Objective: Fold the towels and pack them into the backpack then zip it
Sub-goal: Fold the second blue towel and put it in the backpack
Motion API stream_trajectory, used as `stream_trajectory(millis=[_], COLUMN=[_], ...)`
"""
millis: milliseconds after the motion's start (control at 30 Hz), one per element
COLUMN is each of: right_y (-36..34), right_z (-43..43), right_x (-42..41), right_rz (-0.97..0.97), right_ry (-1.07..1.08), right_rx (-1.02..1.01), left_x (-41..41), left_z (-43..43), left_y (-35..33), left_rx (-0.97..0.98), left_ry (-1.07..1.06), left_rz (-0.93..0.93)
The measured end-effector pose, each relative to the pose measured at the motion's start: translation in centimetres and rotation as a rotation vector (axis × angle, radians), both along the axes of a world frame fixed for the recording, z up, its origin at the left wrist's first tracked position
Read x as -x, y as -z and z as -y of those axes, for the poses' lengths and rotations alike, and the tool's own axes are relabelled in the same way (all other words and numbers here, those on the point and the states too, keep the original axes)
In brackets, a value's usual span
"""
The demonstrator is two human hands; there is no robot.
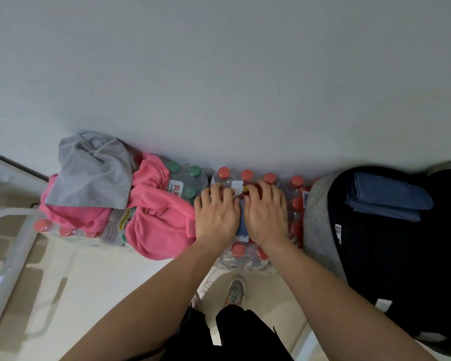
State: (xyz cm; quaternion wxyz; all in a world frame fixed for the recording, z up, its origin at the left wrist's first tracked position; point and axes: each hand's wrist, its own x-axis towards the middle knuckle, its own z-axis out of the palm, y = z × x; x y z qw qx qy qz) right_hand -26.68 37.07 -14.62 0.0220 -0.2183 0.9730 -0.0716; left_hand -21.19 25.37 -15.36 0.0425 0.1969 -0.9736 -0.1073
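My left hand [216, 214] and my right hand [267, 212] lie side by side, palms down, pressing a small blue towel [241, 225] flat on a pack of red-capped bottles [245, 175]. Only a strip of that towel shows between the hands. To the left, a crumpled pink towel [156, 217] and a grey towel [94, 173] are heaped on another bottle pack. At the right stands an open black backpack [391, 256] with a folded blue towel [385, 199] inside its mouth.
A white wall [219, 74] rises right behind the bottle packs. Green-capped bottles [190, 175] stand beside the pink towel. A white metal frame [13, 246] stands at the left over a tiled floor. My shoe [236, 290] and dark trousers are below.
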Motion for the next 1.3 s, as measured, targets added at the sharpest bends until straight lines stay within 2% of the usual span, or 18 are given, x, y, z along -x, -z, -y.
stream_trajectory(millis=[133, 233, 367, 433, 500, 600, 767, 933, 1033, 1133, 1300], right_y=[-0.7, -1.9, -4.2, -5.3, -6.3, -7.7, -12.1, -15.9, -16.4, -16.1, -14.5], right_z=[-0.7, -1.4, -2.6, -3.0, -2.9, -3.2, -7.2, -11.9, -15.1, -18.4, -23.4], right_x=[0.0, -1.1, -2.6, -3.2, -3.8, -4.9, -6.0, -5.9, -5.3, -4.4, -2.1], right_rz=[0.022, 0.083, 0.303, 0.399, 0.452, 0.507, 0.443, 0.250, 0.208, 0.206, 0.188], right_ry=[-0.066, -0.104, -0.147, -0.130, -0.094, 0.006, 0.124, 0.326, 0.419, 0.511, 0.644], right_rx=[0.023, 0.027, -0.043, -0.063, -0.086, 0.033, 0.391, 0.586, 0.671, 0.715, 0.696], left_x=[-0.4, -1.8, -2.8, -2.6, -2.4, -2.6, -2.3, -1.0, 0.3, 1.8, 4.3], left_z=[1.1, 2.9, 5.9, 6.3, 6.1, 5.3, 4.0, 0.4, -2.7, -6.4, -13.6], left_y=[-0.7, -1.0, -1.8, -3.1, -4.6, -7.1, -11.4, -14.6, -16.2, -17.1, -15.7], left_rx=[-0.159, -0.251, -0.055, -0.015, -0.084, -0.272, -0.517, -0.799, -0.913, -0.940, -0.806], left_ry=[0.058, 0.235, 0.466, 0.530, 0.559, 0.584, 0.618, 0.527, 0.553, 0.568, 0.463], left_rz=[-0.006, 0.036, 0.142, 0.180, 0.212, 0.234, 0.107, 0.021, 0.036, 0.065, 0.033])
